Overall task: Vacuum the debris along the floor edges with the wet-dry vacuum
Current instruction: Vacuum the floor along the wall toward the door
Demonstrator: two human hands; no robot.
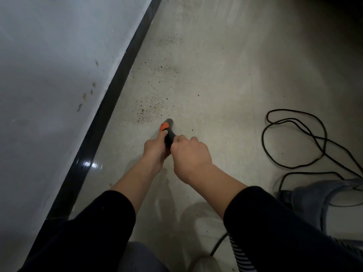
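Both hands grip a black vacuum nozzle point(169, 132) with an orange collar, pointed down at the pale floor. My left hand point(155, 149) wraps the nozzle from the left, its thumb near the collar. My right hand point(191, 158) curls around the nozzle's rear part from the right. The nozzle tip sits just right of a patch of brown debris point(146, 112). More debris specks point(163, 68) trail farther along the black baseboard point(110, 107). A ribbed hose point(238, 254) shows under my right sleeve.
A white wall point(49, 75) with small stains rises left of the baseboard. A black power cord point(294, 138) loops on the floor at right. Grey trousers and a dark object point(322, 195) are at the lower right.
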